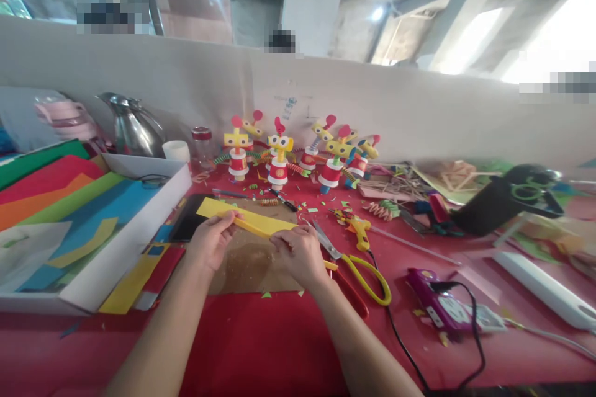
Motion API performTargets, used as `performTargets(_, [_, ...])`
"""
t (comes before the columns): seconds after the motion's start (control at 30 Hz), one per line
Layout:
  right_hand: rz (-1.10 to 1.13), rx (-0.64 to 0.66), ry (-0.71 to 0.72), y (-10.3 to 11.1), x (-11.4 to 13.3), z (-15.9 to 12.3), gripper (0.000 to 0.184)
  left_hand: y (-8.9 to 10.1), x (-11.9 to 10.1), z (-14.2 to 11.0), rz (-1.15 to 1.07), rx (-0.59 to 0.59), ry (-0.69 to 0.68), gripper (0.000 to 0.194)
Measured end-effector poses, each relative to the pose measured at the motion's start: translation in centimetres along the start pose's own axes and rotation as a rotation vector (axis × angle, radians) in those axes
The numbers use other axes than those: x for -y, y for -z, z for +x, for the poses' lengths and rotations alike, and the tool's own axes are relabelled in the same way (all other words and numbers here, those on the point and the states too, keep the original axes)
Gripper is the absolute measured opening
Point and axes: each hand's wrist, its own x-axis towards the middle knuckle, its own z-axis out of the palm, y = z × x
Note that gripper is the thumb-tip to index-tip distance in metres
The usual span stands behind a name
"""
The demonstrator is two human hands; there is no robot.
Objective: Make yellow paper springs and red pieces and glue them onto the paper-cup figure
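My left hand (212,242) and my right hand (298,254) both pinch a yellow foam sheet (242,216) along its folded near edge, over a brown cardboard mat (251,267) on the red table (261,341). The left hand grips the sheet's left part, the right hand its right end. Both hands are closed on it. Yellow-handled scissors (358,267) lie just right of my right hand.
A white box (135,236) of coloured foam sheets stands at the left. Several paper-cup robot figures (279,164) line the back. A yellow glue gun (356,226), a purple power strip (440,304) with black cable, a steel kettle (133,127) and scraps lie around.
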Motion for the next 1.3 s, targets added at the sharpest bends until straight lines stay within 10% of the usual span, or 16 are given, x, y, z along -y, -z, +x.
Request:
performTargets(0.13, [-0.049, -0.012, 0.018, 0.0, 0.1, 0.0, 0.013, 0.7, -0.4, 0.7, 0.104, -0.047, -0.041, 0.007])
performTargets(0.27, [-0.168, -0.03, 0.045, 0.1, 0.2, -0.1, 0.015, 1.0, -0.9, 0.1, 0.568, -0.091, -0.55, 0.008])
performTargets(0.47, [-0.292, -0.021, 0.14, 0.4, 0.3, -0.3, 0.017, 0.0, 0.4, -2.8, 1.424, 0.522, -1.003, 0.025])
performTargets(0.8, [-0.412, 0.152, 0.337, 1.1, 0.0, -0.6, 0.017, 3.9, -1.7, -4.0, 1.78, 0.357, -1.263, 0.024])
performTargets(1.3, [-0.497, 0.269, 0.344, 1.7, -3.0, -4.2, 0.023, 8.0, -1.8, -5.2, 1.955, 0.525, -1.321, 0.032])
